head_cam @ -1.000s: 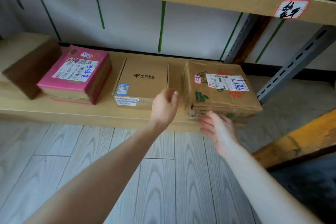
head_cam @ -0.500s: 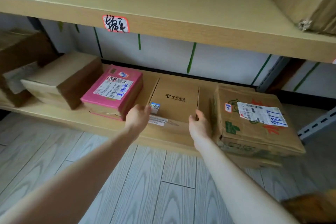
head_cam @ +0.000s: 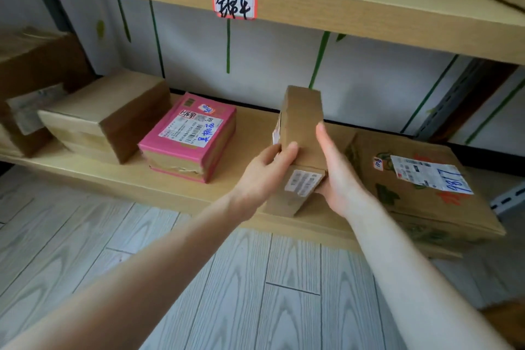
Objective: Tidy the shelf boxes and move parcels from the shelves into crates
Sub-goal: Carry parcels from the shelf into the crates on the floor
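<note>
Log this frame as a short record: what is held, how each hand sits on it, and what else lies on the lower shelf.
held item: small brown box, tipped up on edge over the lower shelf; contact with the shelf unclear
left hand: grips the box's left side, thumb over its face
right hand: flat against the right side, fingers straight
to its left: pink box, then plain brown box, both flat
to its right: large printed box labelled 9817, flat
crate: none in view
</note>
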Motion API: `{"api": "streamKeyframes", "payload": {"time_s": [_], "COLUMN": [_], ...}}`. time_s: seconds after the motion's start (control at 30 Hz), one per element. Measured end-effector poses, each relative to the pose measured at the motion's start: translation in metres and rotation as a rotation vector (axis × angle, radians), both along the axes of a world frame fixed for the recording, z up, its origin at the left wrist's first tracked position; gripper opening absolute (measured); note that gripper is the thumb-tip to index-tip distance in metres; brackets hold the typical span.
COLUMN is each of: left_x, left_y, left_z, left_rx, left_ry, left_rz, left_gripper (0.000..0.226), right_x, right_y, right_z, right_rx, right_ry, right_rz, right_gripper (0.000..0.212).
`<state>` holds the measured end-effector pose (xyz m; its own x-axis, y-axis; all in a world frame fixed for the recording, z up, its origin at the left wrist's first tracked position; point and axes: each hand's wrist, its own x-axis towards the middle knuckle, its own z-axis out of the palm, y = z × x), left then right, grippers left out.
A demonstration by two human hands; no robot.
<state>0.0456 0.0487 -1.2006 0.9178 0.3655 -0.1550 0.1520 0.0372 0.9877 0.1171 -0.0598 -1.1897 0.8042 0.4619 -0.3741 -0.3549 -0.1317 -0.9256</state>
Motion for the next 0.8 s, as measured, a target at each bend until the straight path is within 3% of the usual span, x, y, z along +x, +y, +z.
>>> {"api": "streamKeyframes", "payload": {"time_s": [0.07,0.17,0.23,0.3,0.37,0.47,0.57,0.7,0.8], "left_x": [-0.003,-0.008,-0.009,-0.011,-0.013,-0.009,-0.007,-0.014,-0.031], "left_y": [-0.002,0.004,0.011,0.021,0.029,0.044,0.052,0.033,0.003], "left_z": [-0.005,-0.004,-0.008,-0.010,-0.013,-0.029,-0.033,-0.017,0.012], "left_rx": [0.012,0.143,0.359,0.297,0.108,0.126,0.121,0.146,0.203], "left_ry": [-0.105,-0.166,-0.126,-0.028,0.030,0.065,0.105,0.240,0.381], "left_rz": [-0.071,-0.026,0.104,0.177,0.168,0.275,0.379,0.440,0.418], "left_gripper": [0.034,0.023,0.054,0.084,0.066,0.032,0.028,0.035,0.027], "right_x": [0.000,0.000,-0.005,-0.011,-0.017,-0.016,-0.018,-0.047,-0.077], "right_y": [-0.011,-0.028,-0.035,-0.036,-0.033,-0.029,-0.027,-0.039,-0.068], "right_z": [0.012,0.013,0.004,-0.008,-0.019,-0.025,-0.025,-0.009,0.021], "right_rx": [0.067,0.265,0.377,0.439,0.468,0.500,0.426,0.127,0.119], "right_ry": [0.005,0.056,0.085,0.112,0.115,0.076,0.049,-0.033,0.006], "right_rz": [-0.076,-0.204,-0.215,-0.215,-0.197,-0.197,-0.278,-0.410,-0.462], "right_gripper": [0.099,0.065,0.053,0.047,0.032,0.024,0.033,0.011,0.030]}}
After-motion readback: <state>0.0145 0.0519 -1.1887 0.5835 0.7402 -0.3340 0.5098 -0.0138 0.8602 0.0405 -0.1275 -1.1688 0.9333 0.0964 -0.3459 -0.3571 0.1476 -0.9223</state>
